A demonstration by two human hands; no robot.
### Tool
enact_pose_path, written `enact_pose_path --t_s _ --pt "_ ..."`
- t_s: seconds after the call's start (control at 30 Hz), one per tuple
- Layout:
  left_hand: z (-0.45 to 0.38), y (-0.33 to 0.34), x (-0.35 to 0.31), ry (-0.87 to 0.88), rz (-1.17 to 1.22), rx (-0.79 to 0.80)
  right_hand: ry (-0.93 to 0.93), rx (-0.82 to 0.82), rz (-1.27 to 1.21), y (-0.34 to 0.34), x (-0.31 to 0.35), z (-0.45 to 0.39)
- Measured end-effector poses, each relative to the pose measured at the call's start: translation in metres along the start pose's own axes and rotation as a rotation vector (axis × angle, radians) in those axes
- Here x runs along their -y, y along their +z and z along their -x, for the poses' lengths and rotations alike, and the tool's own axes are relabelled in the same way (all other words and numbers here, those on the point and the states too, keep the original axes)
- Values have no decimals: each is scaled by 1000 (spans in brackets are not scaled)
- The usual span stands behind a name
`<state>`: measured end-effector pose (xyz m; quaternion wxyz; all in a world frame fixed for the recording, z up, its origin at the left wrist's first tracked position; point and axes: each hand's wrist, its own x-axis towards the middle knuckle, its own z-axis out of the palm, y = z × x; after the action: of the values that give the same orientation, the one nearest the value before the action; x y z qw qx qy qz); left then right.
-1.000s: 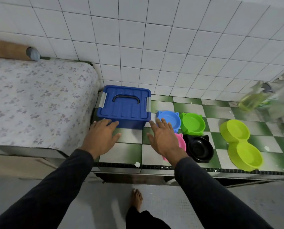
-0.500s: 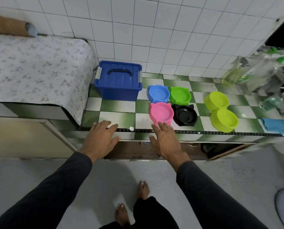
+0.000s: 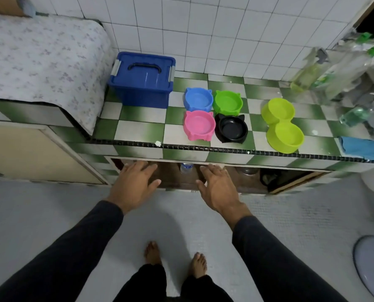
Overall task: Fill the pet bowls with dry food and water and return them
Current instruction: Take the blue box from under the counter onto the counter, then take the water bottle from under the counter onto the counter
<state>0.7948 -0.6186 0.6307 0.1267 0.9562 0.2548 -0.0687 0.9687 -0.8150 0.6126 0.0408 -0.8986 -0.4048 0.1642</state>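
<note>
On the green-and-white checkered counter point(image 3: 142, 127) stand a blue bowl point(image 3: 198, 99), a green bowl point(image 3: 227, 102), a pink bowl point(image 3: 199, 125) and a black bowl point(image 3: 231, 128), all cat-eared and empty. A lime double bowl point(image 3: 282, 124) lies to their right. A closed blue lidded box point(image 3: 142, 79) with a handle stands at the back left. My left hand point(image 3: 133, 184) and my right hand point(image 3: 218, 188) hover with spread fingers below the counter's front edge, holding nothing. A water bottle's cap point(image 3: 186, 167) shows in the shelf under the counter, between my hands.
A floral-cloth-covered surface point(image 3: 40, 62) lies left of the box. Clear bottles and a spray bottle point(image 3: 308, 73) crowd the right end, with a folded blue cloth point(image 3: 360, 147) at the front right. A dark open shelf point(image 3: 275, 177) runs under the counter. My bare feet stand on grey floor.
Both hands have drawn back from the countertop to below its front edge. The view has pulled away and tilted down, showing more floor and my feet.
</note>
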Motion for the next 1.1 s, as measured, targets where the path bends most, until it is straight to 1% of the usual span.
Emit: enact_pose_path --t_s 0.17,0.27,0.37,0.53,0.7,0.83,1.1 --pt "4 40 -26 -59 91 76 14 74 -40 16 -29 11" --pt "8 62 -35 -93 158 112 31 107 -127 23 -39 16" --pt "3 81 -35 -100 187 142 63 139 -183 30 -44 10" --pt "-25 115 -22 -66 153 178 100 141 -223 60 -53 -16" --pt "-63 170 -6 -50 136 216 106 121 -230 124 -73 -55" --pt "-102 242 13 -41 153 222 74 70 -292 196 -95 -98" --pt "-172 378 48 14 116 202 73 49 -338 330 -133 -175"
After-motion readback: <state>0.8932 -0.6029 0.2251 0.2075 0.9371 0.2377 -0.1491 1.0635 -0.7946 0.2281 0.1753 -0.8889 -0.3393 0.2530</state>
